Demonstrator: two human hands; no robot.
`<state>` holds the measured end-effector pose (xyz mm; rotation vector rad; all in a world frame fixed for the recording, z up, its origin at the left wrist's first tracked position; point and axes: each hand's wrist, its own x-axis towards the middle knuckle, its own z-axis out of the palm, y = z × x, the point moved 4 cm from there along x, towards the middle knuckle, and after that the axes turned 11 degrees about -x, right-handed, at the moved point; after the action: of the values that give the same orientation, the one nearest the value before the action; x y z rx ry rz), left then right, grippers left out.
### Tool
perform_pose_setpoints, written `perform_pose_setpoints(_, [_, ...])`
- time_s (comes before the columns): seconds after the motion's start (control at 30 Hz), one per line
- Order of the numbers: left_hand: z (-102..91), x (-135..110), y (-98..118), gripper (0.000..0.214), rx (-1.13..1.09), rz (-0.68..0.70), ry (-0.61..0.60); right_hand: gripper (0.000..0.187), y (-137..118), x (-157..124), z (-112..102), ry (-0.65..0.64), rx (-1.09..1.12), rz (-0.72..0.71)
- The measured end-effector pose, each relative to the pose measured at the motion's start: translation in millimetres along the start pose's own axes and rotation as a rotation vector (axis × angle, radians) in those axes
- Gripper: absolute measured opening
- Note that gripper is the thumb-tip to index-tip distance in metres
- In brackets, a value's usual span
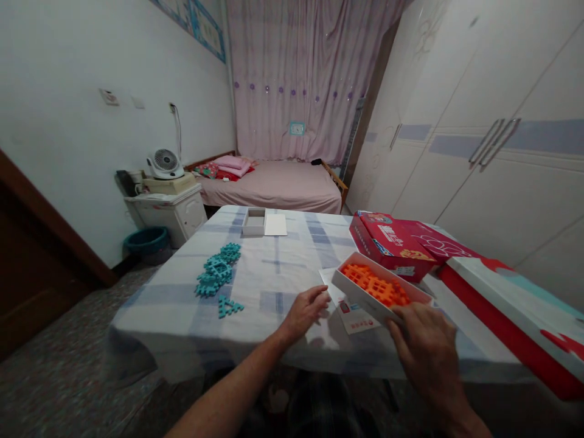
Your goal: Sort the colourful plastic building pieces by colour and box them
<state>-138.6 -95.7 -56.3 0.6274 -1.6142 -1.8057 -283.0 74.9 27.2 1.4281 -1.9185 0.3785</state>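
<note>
My right hand (424, 340) grips the near right corner of a white open box (360, 298), which is held tilted above the table. Inside it lies a heap of orange plastic building pieces (374, 285). My left hand (308, 310) is just left of the box, fingers stretched out and holding nothing. Beneath the box, a white printed lid or card (358, 322) rests on the cloth. Teal building pieces (216, 271) form a pile on the left of the table, with a triangular teal piece (229, 306) in front of them.
A small grey-white box (254, 222) with its white lid open stands at the table's far edge. Red boxes (392, 243) and a long white-and-red box (515, 304) take up the right side. A checked cloth (269, 328) covers the table. Beyond is a bed (283, 182).
</note>
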Motion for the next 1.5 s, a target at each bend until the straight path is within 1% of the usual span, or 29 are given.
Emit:
perform_pose_setpoints(0.07, [14.3, -11.4, -2.5, 0.058, -0.383, -0.018, -0.050, 0.010, -33.8, 17.3, -0.5, 0.007, 0.112, -0.024])
perform_pose_setpoints(0.13, [16.7, -19.8, -0.3, 0.065, -0.659, 0.031, -0.048, 0.009, -67.4, 31.4, 0.4, 0.015, 0.236, -0.055])
perform_pose_setpoints(0.17, [12.7, -23.1, 0.8, 0.067, -0.743, 0.052, -0.012, 0.009, -83.1, 37.1, 1.9, 0.018, 0.292, -0.068])
perform_pose_setpoints(0.2, [5.3, -26.2, 1.4, 0.069, -0.778, 0.059, 0.057, 0.009, -97.8, 42.1, 4.3, 0.020, 0.337, -0.079])
perform_pose_setpoints(0.23, [-5.0, -29.5, 2.0, 0.069, -0.767, 0.060, 0.148, 0.010, -111.1, 46.7, 7.8, 0.020, 0.370, -0.088])
perform_pose_setpoints(0.3, [-31.4, -37.4, 4.7, 0.068, -0.682, 0.065, 0.341, 0.010, -133.8, 55.0, 17.4, 0.009, 0.389, -0.111])
perform_pose_setpoints(0.33, [-45.5, -41.5, 6.8, 0.067, -0.644, 0.068, 0.414, 0.009, -143.5, 59.1, 23.1, -0.004, 0.381, -0.133])
perform_pose_setpoints(0.43, [-85.8, -52.1, 12.2, 0.065, -0.551, 0.048, 0.536, 0.009, -166.3, 72.6, 38.6, -0.031, 0.323, -0.250])
perform_pose_setpoints(0.47, [-99.1, -55.7, 13.1, 0.064, -0.482, 0.031, 0.591, 0.009, -171.7, 77.8, 42.5, -0.037, 0.301, -0.296])
perform_pose_setpoints(0.53, [-125.6, -64.5, 16.6, 0.065, -0.238, 0.035, 0.748, 0.010, -179.5, 89.6, 47.9, -0.045, 0.252, -0.390])
perform_pose_setpoints(0.6, [-146.2, -73.8, 25.4, 0.062, 0.090, 0.120, 0.882, 0.011, -184.3, 102.9, 50.3, -0.057, 0.201, -0.490])
perform_pose_setpoints(0.63, [-152.5, -77.5, 31.2, 0.058, 0.260, 0.182, 0.914, 0.011, -185.9, 110.1, 50.6, -0.060, 0.176, -0.540])
perform_pose_setpoints(0.67, [-155.9, -80.1, 36.9, 0.054, 0.416, 0.249, 0.914, 0.012, -187.5, 117.6, 50.2, -0.061, 0.153, -0.590])
perform_pose_setpoints(0.7, [-156.9, -81.2, 41.8, 0.049, 0.549, 0.313, 0.882, 0.013, -189.1, 125.3, 49.5, -0.062, 0.132, -0.638])
perform_pose_setpoints(0.77, [-154.3, -79.1, 46.9, 0.044, 0.724, 0.404, 0.760, 0.015, -193.3, 141.2, 47.2, -0.063, 0.101, -0.722])
perform_pose_setpoints(0.8, [-152.2, -76.2, 47.1, 0.044, 0.762, 0.430, 0.695, 0.016, -196.2, 149.1, 45.9, -0.067, 0.093, -0.762])
perform_pose_setpoints(0.83, [-150.6, -72.4, 45.9, 0.043, 0.769, 0.444, 0.645, 0.016, -199.7, 156.6, 44.6, -0.075, 0.093, -0.801])
perform_pose_setpoints(0.87, [-150.2, -68.0, 43.8, 0.042, 0.751, 0.450, 0.623, 0.016, -203.6, 163.7, 43.5, -0.086, 0.100, -0.835])
perform_pose_setpoints(0.93, [-153.0, -58.6, 38.0, 0.033, 0.656, 0.447, 0.650, 0.014, -211.9, 176.0, 41.8, -0.114, 0.132, -0.884])
perform_pose_setpoints(1.03, [-161.8, -46.9, 30.0, 0.010, 0.458, 0.439, 0.714, 0.011, -222.7, 187.1, 41.9, -0.136, 0.211, -0.909])
perform_pose_setpoints(1.07, [-164.5, -44.4, 28.4, 0.005, 0.404, 0.434, 0.718, 0.011, -225.4, 188.7, 43.1, -0.133, 0.247, -0.907])
perform_pose_setpoints(1.17, [-169.4, -41.6, 26.8, 0.008, 0.332, 0.414, 0.696, 0.013, -229.5, 189.4, 50.1, -0.098, 0.380, -0.869])
perform_pose_setpoints(1.23, [-169.6, -41.3, 26.5, 0.007, 0.350, 0.395, 0.656, 0.014, -230.4, 188.5, 56.2, -0.080, 0.469, -0.841])
perform_pose_setpoints(1.3, [-169.3, -40.6, 25.3, 0.010, 0.382, 0.374, 0.626, 0.013, -231.1, 187.8, 60.4, -0.066, 0.548, -0.826])
perform_pose_setpoints(1.33, [-169.4, -39.9, 24.3, 0.011, 0.394, 0.366, 0.622, 0.015, -231.0, 188.1, 61.3, -0.055, 0.585, -0.812])
perform_pose_setpoints(1.37, [-169.9, -39.1, 23.4, 0.011, 0.403, 0.359, 0.627, 0.022, -230.4, 188.9, 61.6, -0.040, 0.619, -0.784])
perform_pose_setpoints(1.43, [-171.4, -37.5, 21.5, 0.012, 0.408, 0.342, 0.647, 0.042, -226.8, 192.1, 62.7, -0.011, 0.685, -0.689])
perform_pose_setpoints(1.5, [-172.6, -36.6, 20.4, 0.012, 0.407, 0.324, 0.658, 0.064, -220.7, 196.1, 67.6, -0.024, 0.773, -0.575])
